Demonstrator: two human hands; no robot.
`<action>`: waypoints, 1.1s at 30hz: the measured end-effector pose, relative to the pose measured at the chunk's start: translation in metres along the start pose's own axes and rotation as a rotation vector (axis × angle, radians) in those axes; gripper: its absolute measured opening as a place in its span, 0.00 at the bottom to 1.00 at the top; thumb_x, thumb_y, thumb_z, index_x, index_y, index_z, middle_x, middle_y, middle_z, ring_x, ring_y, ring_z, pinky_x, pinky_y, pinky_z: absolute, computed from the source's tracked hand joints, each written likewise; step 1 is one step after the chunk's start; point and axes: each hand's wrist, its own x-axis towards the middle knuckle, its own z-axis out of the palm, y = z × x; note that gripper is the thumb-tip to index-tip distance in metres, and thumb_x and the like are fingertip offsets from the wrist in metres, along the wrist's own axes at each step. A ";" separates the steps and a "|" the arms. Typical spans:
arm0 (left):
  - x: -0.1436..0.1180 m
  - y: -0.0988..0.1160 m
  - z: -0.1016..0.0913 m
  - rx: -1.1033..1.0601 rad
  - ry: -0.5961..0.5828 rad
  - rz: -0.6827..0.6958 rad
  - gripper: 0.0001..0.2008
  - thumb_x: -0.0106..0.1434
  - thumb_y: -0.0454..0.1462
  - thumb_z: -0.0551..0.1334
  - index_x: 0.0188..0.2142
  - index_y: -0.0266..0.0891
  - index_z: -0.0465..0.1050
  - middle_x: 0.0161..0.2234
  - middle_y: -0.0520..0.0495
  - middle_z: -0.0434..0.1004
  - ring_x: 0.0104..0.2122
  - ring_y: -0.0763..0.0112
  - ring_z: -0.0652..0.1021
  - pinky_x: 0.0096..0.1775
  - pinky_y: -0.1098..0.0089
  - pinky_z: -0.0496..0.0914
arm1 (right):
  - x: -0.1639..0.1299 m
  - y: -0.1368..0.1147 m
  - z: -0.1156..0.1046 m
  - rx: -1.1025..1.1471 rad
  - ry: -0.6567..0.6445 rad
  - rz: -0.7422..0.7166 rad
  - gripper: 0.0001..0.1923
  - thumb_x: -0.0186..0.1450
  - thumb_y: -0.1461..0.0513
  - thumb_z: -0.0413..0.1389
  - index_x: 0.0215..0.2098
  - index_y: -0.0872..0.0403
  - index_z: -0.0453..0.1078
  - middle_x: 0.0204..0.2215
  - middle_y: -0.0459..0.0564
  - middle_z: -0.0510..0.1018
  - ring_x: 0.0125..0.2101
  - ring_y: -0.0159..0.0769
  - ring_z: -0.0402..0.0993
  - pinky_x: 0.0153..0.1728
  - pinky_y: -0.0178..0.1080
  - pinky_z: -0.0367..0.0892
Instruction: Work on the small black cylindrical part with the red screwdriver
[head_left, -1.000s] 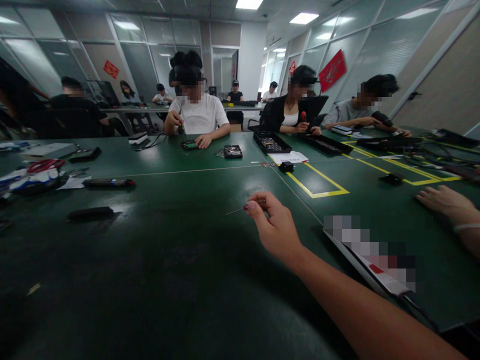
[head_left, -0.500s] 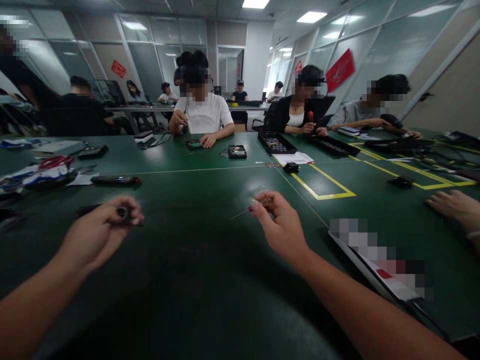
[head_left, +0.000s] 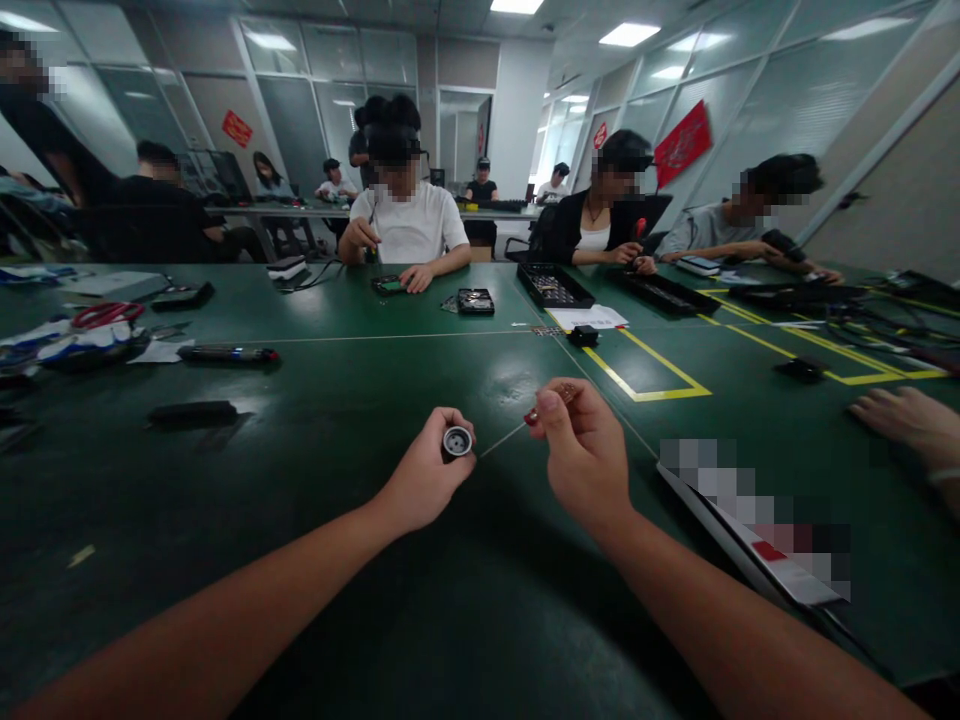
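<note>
My left hand (head_left: 431, 470) is closed around a dark cylindrical piece (head_left: 457, 442). Its round end faces me, with a pale ring and small holes inside. Opposite it, my right hand (head_left: 585, 445) pinches a thin metal rod with a red fitting (head_left: 532, 416) at its base. Coppery bits show between the fingers, but most of that piece is hidden. The rod's tip points left and down, close to my left fingers; I cannot tell whether it touches them. Both hands are above the green table (head_left: 360, 600).
A dark case (head_left: 193, 414) and a pen-like tool (head_left: 229, 355) lie to the left. At right are a white-edged device (head_left: 750, 540) and another person's hand (head_left: 896, 415). Yellow tape (head_left: 671, 390) marks the table. Co-workers sit opposite with black trays (head_left: 555, 287).
My left hand has moved right with the dark cylindrical piece, close to the rod, uncovering the dark case. My right hand has shifted slightly right, still holding the rod.
</note>
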 end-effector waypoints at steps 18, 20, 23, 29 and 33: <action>-0.001 -0.018 -0.007 0.241 0.085 0.167 0.16 0.62 0.33 0.67 0.50 0.42 0.76 0.49 0.45 0.78 0.51 0.60 0.77 0.56 0.57 0.69 | -0.007 0.013 -0.001 -0.222 -0.146 -0.039 0.09 0.74 0.54 0.53 0.43 0.49 0.70 0.33 0.47 0.80 0.34 0.38 0.80 0.38 0.43 0.74; 0.000 -0.020 -0.007 0.244 0.091 0.171 0.16 0.63 0.33 0.67 0.50 0.42 0.76 0.49 0.45 0.78 0.51 0.60 0.77 0.57 0.57 0.68 | -0.007 0.014 -0.001 -0.215 -0.163 -0.031 0.08 0.74 0.54 0.53 0.44 0.49 0.70 0.33 0.47 0.80 0.34 0.38 0.81 0.38 0.43 0.74; 0.000 -0.020 -0.008 0.249 0.091 0.173 0.16 0.63 0.33 0.67 0.51 0.42 0.76 0.49 0.45 0.78 0.52 0.61 0.77 0.57 0.57 0.68 | -0.008 0.014 -0.001 -0.229 -0.167 -0.028 0.08 0.74 0.54 0.54 0.45 0.49 0.70 0.34 0.48 0.81 0.35 0.39 0.81 0.39 0.44 0.74; -0.001 -0.017 -0.009 0.293 0.080 0.197 0.17 0.64 0.34 0.68 0.52 0.43 0.76 0.50 0.45 0.78 0.52 0.61 0.77 0.57 0.57 0.68 | -0.005 0.014 -0.001 -0.257 -0.110 -0.033 0.08 0.74 0.55 0.54 0.43 0.49 0.71 0.34 0.48 0.81 0.35 0.38 0.80 0.39 0.44 0.73; -0.001 -0.016 -0.011 0.334 0.059 0.229 0.17 0.64 0.34 0.68 0.53 0.44 0.76 0.50 0.46 0.78 0.52 0.61 0.77 0.56 0.58 0.69 | -0.005 0.013 -0.001 -0.264 -0.110 -0.030 0.08 0.73 0.54 0.55 0.43 0.49 0.71 0.34 0.48 0.81 0.35 0.39 0.80 0.38 0.43 0.72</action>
